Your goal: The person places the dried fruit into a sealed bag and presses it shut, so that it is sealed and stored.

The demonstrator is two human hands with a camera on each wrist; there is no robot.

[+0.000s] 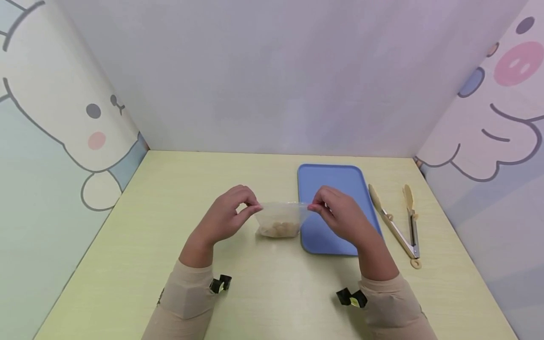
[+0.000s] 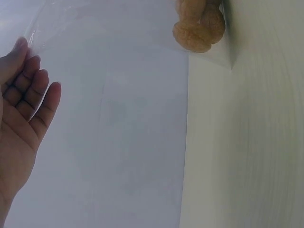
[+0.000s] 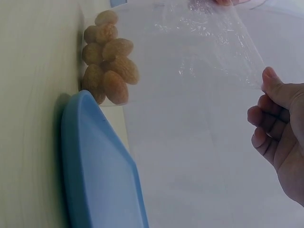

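Observation:
A clear plastic bag stands on the table with several brown, rounded, wrinkled pieces that look like walnuts at its bottom. My left hand pinches the bag's top left corner between thumb and forefinger. At the opposite top corner, my right hand pinches the film the same way. Between the two hands the upper edge is stretched out. In the left wrist view, the other fingers of the left hand lie loosely bent below the pinch. The bag's right side overlaps the blue tray's left edge in the head view.
A blue tray lies under and beyond the right hand. To its right, metal tongs with tan tips rest spread on the pale wooden table. Walls with cartoon animals enclose the left, back and right sides.

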